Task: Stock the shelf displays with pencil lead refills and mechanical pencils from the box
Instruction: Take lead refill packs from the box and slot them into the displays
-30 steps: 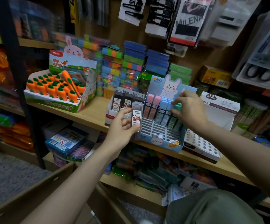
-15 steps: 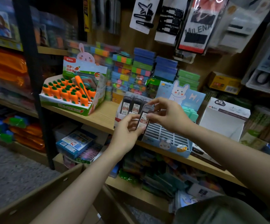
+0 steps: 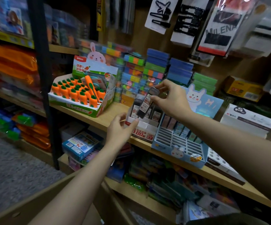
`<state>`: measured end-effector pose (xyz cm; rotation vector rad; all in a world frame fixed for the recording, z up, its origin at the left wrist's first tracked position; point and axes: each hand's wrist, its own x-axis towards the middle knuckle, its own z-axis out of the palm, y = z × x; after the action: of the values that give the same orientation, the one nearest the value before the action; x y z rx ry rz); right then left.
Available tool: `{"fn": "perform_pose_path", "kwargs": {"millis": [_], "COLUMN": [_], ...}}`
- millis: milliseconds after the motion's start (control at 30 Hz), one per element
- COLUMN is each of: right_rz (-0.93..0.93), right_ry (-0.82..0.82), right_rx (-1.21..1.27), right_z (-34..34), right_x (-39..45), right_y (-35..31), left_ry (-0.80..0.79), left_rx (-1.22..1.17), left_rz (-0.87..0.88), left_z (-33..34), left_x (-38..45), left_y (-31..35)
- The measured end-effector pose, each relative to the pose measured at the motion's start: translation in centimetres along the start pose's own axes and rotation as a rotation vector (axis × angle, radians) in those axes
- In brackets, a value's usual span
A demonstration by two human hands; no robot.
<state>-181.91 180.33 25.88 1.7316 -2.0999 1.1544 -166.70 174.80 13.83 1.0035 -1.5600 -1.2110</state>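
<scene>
My right hand [image 3: 170, 99] pinches the top of a dark lead refill case [image 3: 145, 105] with a white and red label, holding it tilted above the white lead refill display box [image 3: 143, 129]. Other refill cases [image 3: 156, 115] stand upright in that box. My left hand [image 3: 121, 129] rests at the box's front left corner, fingers apart, holding nothing. To the right sits a blue bunny display tray [image 3: 178, 149] with a slotted white grid and pastel items in its back rows.
A carrot-shaped item display [image 3: 81, 95] stands left on the wooden shelf [image 3: 102, 119]. Stacked colourful boxes [image 3: 147, 73] line the back. A white box [image 3: 246, 120] sits right of the bunny tray. A black upright post [image 3: 42, 78] is at left. A cardboard box edge [image 3: 34, 202] lies below.
The refill case passed from my left hand to my right hand, which lifted it over the white box. My left hand dropped to the box's front corner.
</scene>
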Motion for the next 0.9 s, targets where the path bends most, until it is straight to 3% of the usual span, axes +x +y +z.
{"fn": "perform_pose_path", "kwargs": {"millis": [233,400,667,800,900], "right_rz": [-0.061,-0.164,-0.236,-0.181,-0.194], "right_ry": [-0.022,-0.083,-0.036,-0.038,0.036], "right_rx": [-0.025,-0.229,-0.451,-0.32,-0.076], "right_z": [2.9,4.2,5.3,4.4,2.9], "right_x": [0.9,1.1,0.4,0.0,-1.8], "right_y": [-0.3,0.0,0.0,-0.4,-1.0], "left_ry": [-0.005,-0.011,-0.071,-0.064,0.019], "left_rx": [-0.032,-0.054,-0.041,-0.033,0.104], "left_rz": [-0.012,-0.043,0.014,0.078,0.282], "left_z": [0.4,0.4,0.1,-0.3,-1.3], "left_x": [0.5,0.4,-0.1,-1.0,-2.3], "left_y": [-0.4,0.0,-0.1,-0.2,-0.6]}}
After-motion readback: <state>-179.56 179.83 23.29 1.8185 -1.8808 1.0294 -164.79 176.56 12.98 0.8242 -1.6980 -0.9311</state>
